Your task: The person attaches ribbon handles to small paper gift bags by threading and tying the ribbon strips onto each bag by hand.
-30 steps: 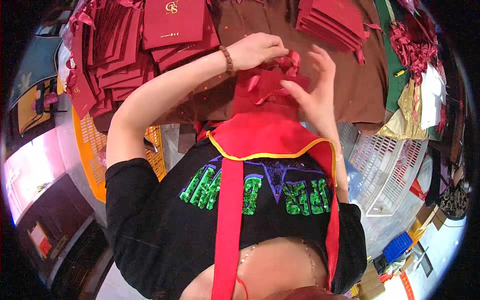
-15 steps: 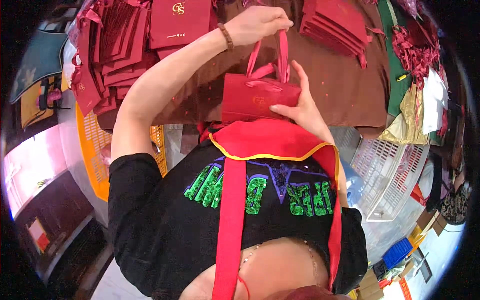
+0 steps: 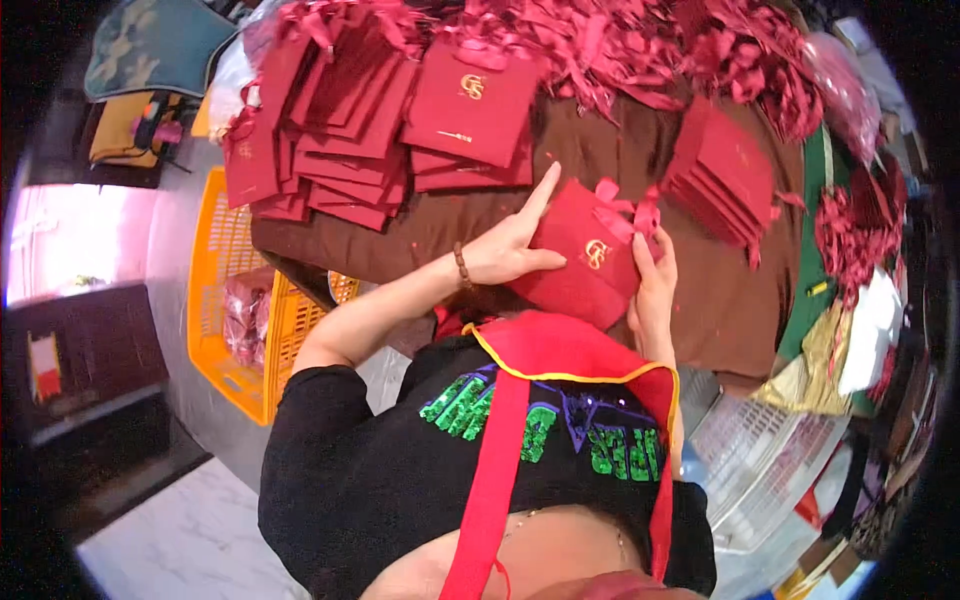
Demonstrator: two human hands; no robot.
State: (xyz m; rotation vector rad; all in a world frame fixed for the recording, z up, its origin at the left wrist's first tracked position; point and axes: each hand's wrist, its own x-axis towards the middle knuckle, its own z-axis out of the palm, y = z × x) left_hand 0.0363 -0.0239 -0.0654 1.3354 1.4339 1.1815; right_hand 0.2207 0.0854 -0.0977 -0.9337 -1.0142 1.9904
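Note:
A small red paper gift bag (image 3: 572, 262) with a gold emblem and red ribbon handles (image 3: 612, 205) is between my hands, tilted over the near edge of the table. My left hand (image 3: 508, 250) grips its left side, thumb across the front and index finger stretched out past the edge. At the right side, my right hand (image 3: 652, 285) closes on the bag's edge close to the ribbon. Its lower fingers are partly hidden. To the left lie a stack of flat red bags (image 3: 470, 105) and a leaning pile of more (image 3: 345, 165).
Another stack of flat red bags (image 3: 722, 180) lies on the right of the brown-covered table (image 3: 715, 320). Red ribbons (image 3: 600, 50) heap along the far side. An orange basket (image 3: 215, 330) stands at the left, a white plastic basket (image 3: 765, 450) at the right.
My left hand has come down from the ribbon handles to the bag's left side. My right hand has moved to its right edge. The bag has turned, and the view has shifted.

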